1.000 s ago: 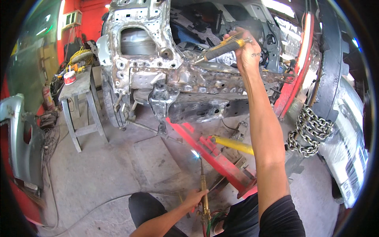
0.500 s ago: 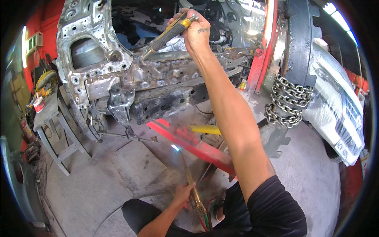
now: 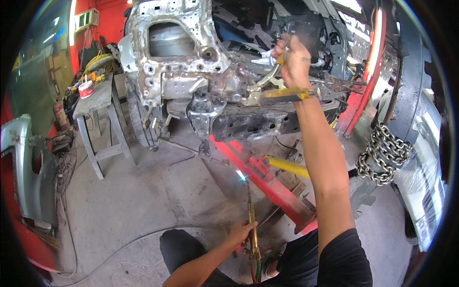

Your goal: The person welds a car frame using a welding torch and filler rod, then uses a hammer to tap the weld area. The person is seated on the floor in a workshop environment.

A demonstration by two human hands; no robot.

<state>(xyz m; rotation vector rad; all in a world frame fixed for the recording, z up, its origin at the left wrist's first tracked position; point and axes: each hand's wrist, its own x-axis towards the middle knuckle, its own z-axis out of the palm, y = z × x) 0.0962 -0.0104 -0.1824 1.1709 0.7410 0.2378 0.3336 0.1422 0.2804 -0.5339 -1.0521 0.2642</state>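
Observation:
My left hand (image 3: 241,234), low in the picture, is closed around a brass gas torch (image 3: 252,210). A bright blue-white flame burns at its tip, in front of a red steel beam. Red and green hoses run down from the torch. My right arm reaches up and forward to the stripped car body (image 3: 186,81). My right hand (image 3: 295,60) is closed on one handle of pliers (image 3: 287,96) with yellow and black grips. The pliers' handles are spread wide. Their jaws are at the bare metal panel's upper edge; whether they bite on it I cannot tell.
The red beam (image 3: 267,184) and a yellow cylinder (image 3: 289,166) slant across the floor below the car. A heavy chain (image 3: 385,155) wraps a dark post at right. On the left are a grey stool (image 3: 98,107) with a red tub (image 3: 86,89), and a loose fender (image 3: 36,167).
My view has swung left, so the scene sits further right. The pliers' handles have spread apart, and their jaws are now at the panel edge. The torch stays lit in my left hand.

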